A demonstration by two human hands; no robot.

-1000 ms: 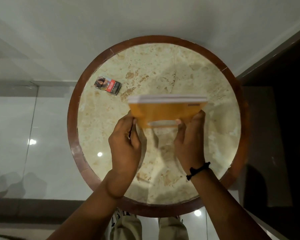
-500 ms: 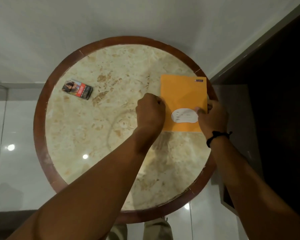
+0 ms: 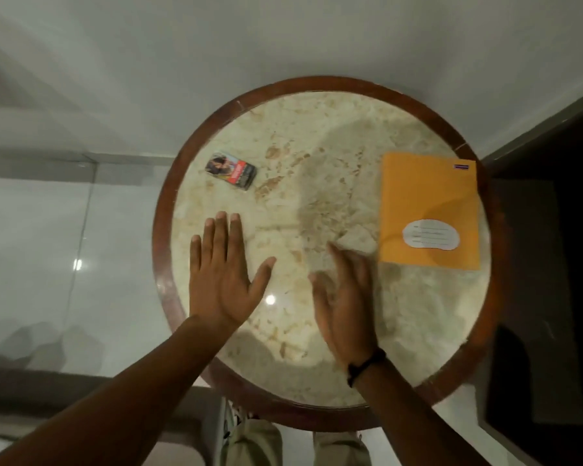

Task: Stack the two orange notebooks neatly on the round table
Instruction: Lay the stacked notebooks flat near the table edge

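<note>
An orange notebook (image 3: 428, 196) with a white label lies flat at the right side of the round marble table (image 3: 317, 331), close to its brown wooden rim. Only one orange cover shows; whether a second notebook lies beneath it I cannot tell. My left hand (image 3: 224, 274) is spread flat over the table's left part, holding nothing. My right hand (image 3: 345, 307), blurred, hovers with fingers apart just left of the notebook's near corner and does not touch it. A black band sits on my right wrist.
A small dark printed packet (image 3: 231, 169) lies on the far left of the tabletop. Glossy white floor tiles (image 3: 31, 247) spread to the left, a dark wall or door panel (image 3: 552, 264) stands at the right, and my shoes show below the table's near edge.
Both hands held the orange notebooks upright, then laid them flat at the table's right side. Now both hands have let go and pulled back to the left, open.
</note>
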